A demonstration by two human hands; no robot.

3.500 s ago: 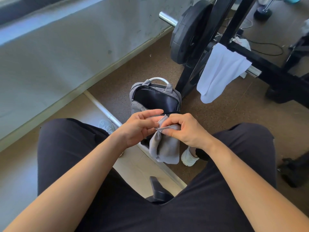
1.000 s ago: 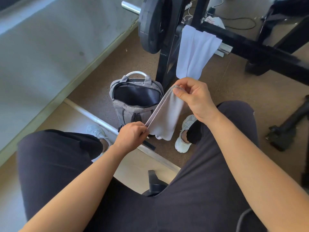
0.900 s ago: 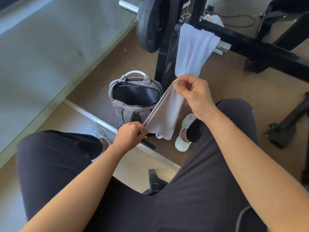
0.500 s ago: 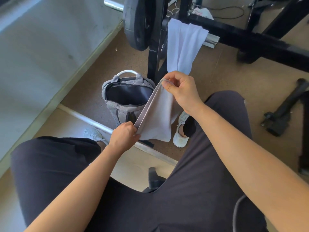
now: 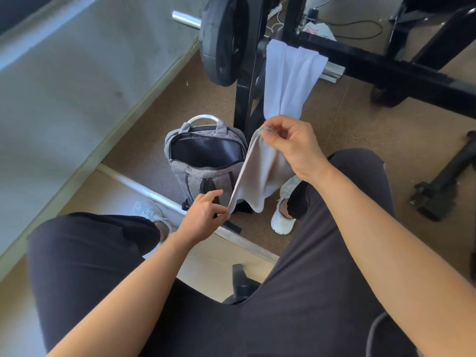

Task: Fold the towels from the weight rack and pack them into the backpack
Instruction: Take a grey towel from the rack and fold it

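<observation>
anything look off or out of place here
Nothing spilled or damaged. The white towel hangs bunched and lopsided over the weight rack bar, and the grey towel sags unfolded between the right hand and left hand. The backpack stands upright and open.

A towel [image 5: 260,173] is stretched between left grip [image 5: 203,217] and right grip [image 5: 291,143]; the backpack [image 5: 203,161] is placed beyond the left grip
</observation>
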